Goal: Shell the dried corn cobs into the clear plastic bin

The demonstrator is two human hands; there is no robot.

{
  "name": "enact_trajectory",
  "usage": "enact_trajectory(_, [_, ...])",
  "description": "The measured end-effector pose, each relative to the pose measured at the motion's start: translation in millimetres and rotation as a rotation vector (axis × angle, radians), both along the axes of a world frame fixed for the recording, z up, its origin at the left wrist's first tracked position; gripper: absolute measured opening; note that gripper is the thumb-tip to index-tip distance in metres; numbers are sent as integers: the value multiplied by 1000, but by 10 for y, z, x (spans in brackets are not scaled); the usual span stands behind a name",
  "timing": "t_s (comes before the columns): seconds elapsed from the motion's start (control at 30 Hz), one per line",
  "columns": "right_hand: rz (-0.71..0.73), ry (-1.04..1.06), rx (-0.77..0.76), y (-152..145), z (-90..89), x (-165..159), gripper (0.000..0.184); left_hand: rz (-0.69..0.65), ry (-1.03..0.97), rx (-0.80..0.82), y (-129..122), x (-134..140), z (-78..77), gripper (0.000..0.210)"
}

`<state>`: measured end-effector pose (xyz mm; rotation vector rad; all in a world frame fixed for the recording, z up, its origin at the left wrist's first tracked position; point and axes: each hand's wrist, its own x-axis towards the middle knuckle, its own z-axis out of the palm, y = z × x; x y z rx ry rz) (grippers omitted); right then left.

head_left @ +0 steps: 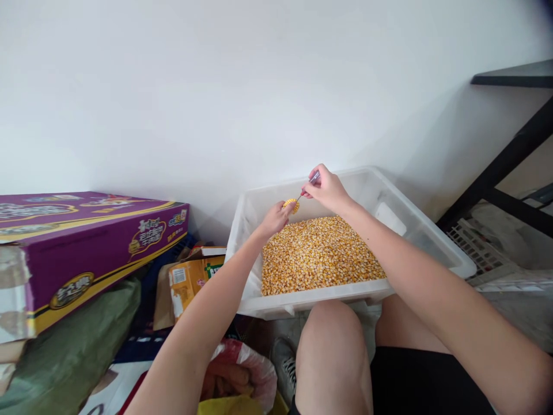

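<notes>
The left hand [274, 220] is closed around a corn cob [292, 204], held above the left part of a translucent plastic tub [313, 295]. The right hand [327, 189] grips the handle of a slim, screwdriver-like tool [315, 177], its thin metal shaft slanting down to the cob (whether the tip is between the kernels or just beside them is too small to tell).

Below both hands, loose corn kernels [319, 256] form a broad heap across much of the tub's floor, so a good deal of corn looks already shelled. The cob's visible face carries rows of yellow kernels, so that piece seems far from bare; its far side is hidden. By the left forearm, an open plastic bag [264, 372] holds brownish, elongated pieces, perhaps stripped cobs, though I cannot tell how many cobs remain.
</notes>
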<state>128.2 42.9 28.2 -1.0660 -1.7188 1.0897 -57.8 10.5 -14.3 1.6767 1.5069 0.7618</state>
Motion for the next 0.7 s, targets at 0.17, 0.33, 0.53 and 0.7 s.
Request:
enact_trajectory(0.17, [-68, 130, 20, 16, -45, -54, 24, -8, -93, -42, 3, -32, -14, 44])
enact_trajectory(0.33, [-24, 236, -114, 89, -83, -12, 22, -40, -129, -131, -2, -80, 12, 47])
enact_trajectory(0.53, [-17, 50, 94, -45, -55, -50, 24, -45, -66, -114, 13, -129, -35, 56])
enact_trajectory(0.7, [-84, -1, 311, -124, -117, -184, 24, -36, -45, -81, 18, -154, -46, 58])
